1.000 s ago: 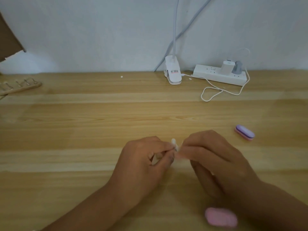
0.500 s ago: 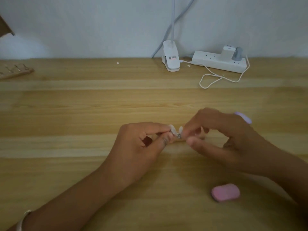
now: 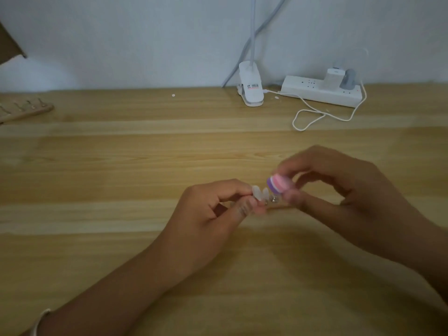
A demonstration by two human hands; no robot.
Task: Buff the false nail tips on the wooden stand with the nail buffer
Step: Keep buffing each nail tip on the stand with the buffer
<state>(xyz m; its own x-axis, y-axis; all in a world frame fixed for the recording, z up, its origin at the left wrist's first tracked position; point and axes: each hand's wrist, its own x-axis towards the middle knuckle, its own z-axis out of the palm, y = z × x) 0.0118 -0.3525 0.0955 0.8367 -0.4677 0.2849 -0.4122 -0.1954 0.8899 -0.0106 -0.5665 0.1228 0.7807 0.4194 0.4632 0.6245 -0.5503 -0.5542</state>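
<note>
Centrally I see the left hand [image 3: 208, 214] pinching two false nail tips [image 3: 260, 194], while the right hand [image 3: 339, 190] grips the nail buffer [image 3: 278, 185] just beside them. The table [image 3: 121, 166] runs left to a wooden stand [image 3: 26, 111] at the far left edge. A power strip [image 3: 320, 92] lies far right.

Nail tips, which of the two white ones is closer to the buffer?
The right-hand tip, just beside the pink-and-purple buffer; the other tip lies against the left hand.

Two hands [image 3: 208, 214], two nail tips [image 3: 257, 193], one buffer [image 3: 278, 183]
</note>
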